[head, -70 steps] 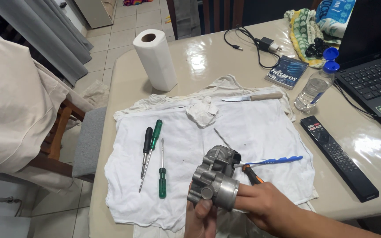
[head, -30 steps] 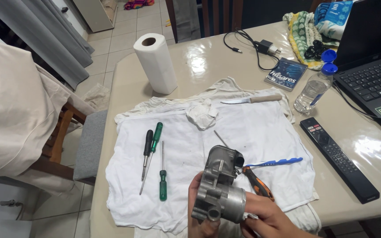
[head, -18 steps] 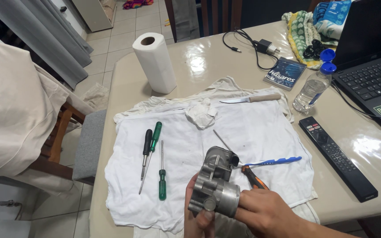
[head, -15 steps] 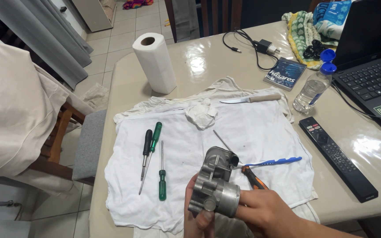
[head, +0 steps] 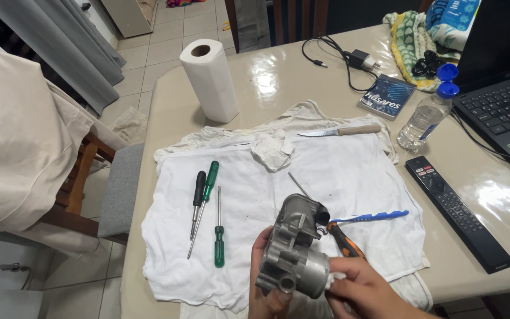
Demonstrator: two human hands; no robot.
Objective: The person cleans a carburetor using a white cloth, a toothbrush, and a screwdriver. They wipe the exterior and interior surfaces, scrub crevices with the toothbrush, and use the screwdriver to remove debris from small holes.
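From the head view, the grey metal housing (head: pixel 295 254) is gripped from below by the left hand (head: pixel 267 289) and steadied by the right hand (head: pixel 364 289), just above the white cloth (head: pixel 355 171) spread to protect the counter (head: pixel 278 77); screwdrivers (head: pixel 208 212) are kept alongside.

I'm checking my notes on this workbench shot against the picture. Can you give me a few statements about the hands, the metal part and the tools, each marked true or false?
1. Both hands, left hand and right hand, grip the grey metal part. True.
2. Three screwdrivers lie on the white cloth. True.
3. The paper towel roll lies flat on its side. False: it stands upright.
4. The knife lies at the far edge of the cloth. True.
5. The remote control rests on the laptop's keyboard. False: it lies on the table beside the cloth.
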